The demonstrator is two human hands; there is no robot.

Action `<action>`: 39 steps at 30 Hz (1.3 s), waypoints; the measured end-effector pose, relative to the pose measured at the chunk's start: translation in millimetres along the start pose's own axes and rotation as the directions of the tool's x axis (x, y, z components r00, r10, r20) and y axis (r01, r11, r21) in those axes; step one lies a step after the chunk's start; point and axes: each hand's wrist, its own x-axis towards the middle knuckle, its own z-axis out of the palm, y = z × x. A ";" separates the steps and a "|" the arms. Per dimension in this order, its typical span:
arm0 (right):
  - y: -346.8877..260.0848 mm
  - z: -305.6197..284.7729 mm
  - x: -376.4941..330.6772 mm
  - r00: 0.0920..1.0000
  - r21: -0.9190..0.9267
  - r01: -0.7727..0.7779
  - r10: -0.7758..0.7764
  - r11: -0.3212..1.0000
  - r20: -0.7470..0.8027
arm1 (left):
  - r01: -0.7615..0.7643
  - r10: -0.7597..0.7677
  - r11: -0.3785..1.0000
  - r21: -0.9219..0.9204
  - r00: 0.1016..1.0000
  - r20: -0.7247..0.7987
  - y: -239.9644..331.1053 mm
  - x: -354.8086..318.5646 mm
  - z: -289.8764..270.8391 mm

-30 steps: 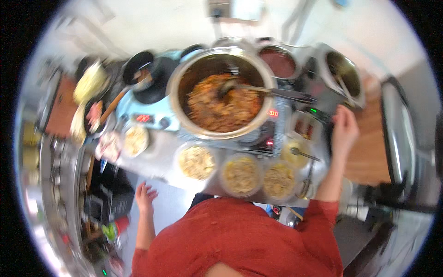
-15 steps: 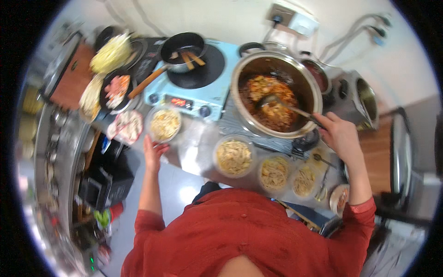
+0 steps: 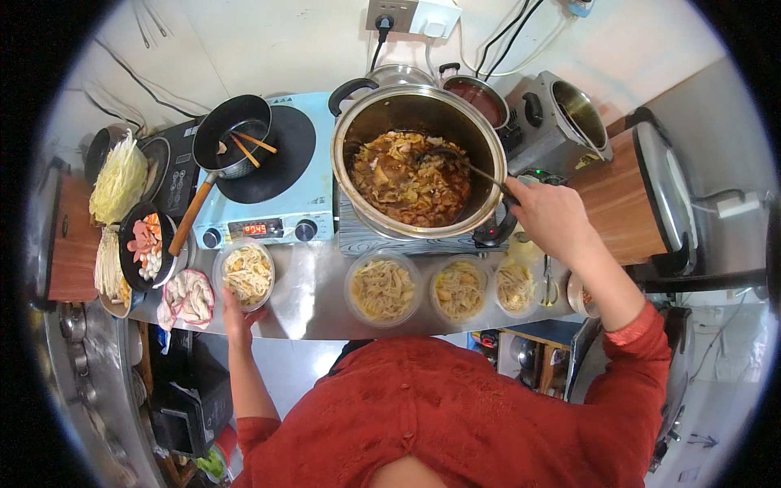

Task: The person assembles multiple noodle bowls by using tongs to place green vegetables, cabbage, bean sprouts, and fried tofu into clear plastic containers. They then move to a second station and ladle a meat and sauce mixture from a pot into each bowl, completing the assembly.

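Observation:
My right hand is closed round the handle of a ladle, whose head sits in brown stew with pale chopped pieces. The stew fills the lower part of a large steel pot on a hot plate. At the counter's front edge, my left hand has its fingers against the near left side of a clear plastic bowl and appears to grip it; some fingers are hidden. Pale noodle-like strips with yellow bits lie in that bowl.
Several similar clear bowls, one at the pot's front left, line the counter. A blue induction cooker carries a small wooden-handled pan. Cabbage, a plate of sliced sausage and a pinkish bundle lie left. A steel appliance stands right.
The whole view has shifted and sharpened. In the pot, the ladle has moved toward the far right side and the stew looks mixed. My left fingers now lie closer against the bowl.

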 end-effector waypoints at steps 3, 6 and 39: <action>4.4 -34.5 -12.6 0.985 0.160 -0.008 -0.019 0.987 0.170 | -0.019 0.020 0.998 -0.066 1.000 0.011 -2.4 0.3 0.8; 1.3 -43.2 -8.8 0.961 0.275 0.062 -0.131 0.959 0.242 | 0.002 0.003 0.993 -0.116 0.999 0.039 -1.8 -1.1 -1.6; 3.6 34.3 4.6 0.790 0.719 -0.613 -0.275 -0.327 0.548 | 0.137 0.140 0.839 -0.526 0.880 0.453 75.4 -102.1 127.6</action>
